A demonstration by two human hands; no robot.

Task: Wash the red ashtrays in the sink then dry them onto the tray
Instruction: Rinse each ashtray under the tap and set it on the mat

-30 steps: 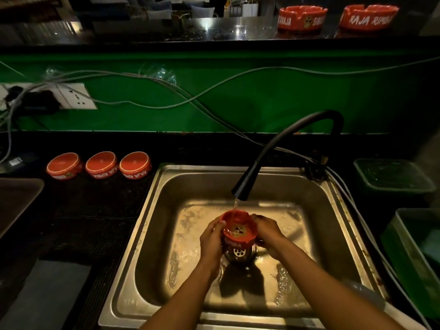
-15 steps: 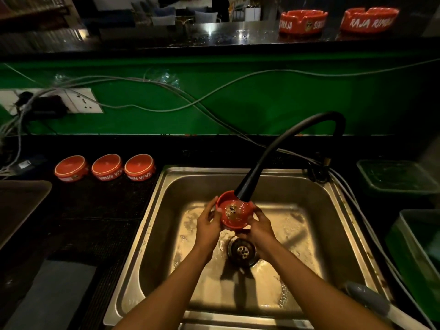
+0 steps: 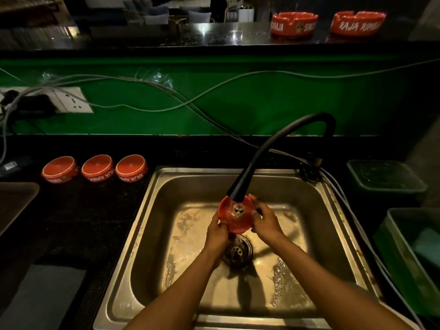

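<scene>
A red ashtray (image 3: 234,216) with a printed emblem inside is tilted toward me over the steel sink (image 3: 166,201), just under the black tap head (image 3: 238,190). My left hand (image 3: 217,231) grips its lower left rim. My right hand (image 3: 264,219) holds its right rim with curled fingers. Three more red ashtrays (image 3: 97,167) sit upside down in a row on the black counter left of the sink. Part of a dark tray (image 3: 14,201) shows at the far left edge.
Two red ashtrays (image 3: 294,23) stand upright on the raised bar top at the back right. Green bins (image 3: 383,177) stand right of the sink. Grey cables (image 3: 166,91) hang along the green wall from a socket (image 3: 69,100). The drain (image 3: 238,252) lies below my hands.
Both hands have raised the ashtray from near the drain up to the tap head and tipped its inside toward me. The camera has shifted slightly left.
</scene>
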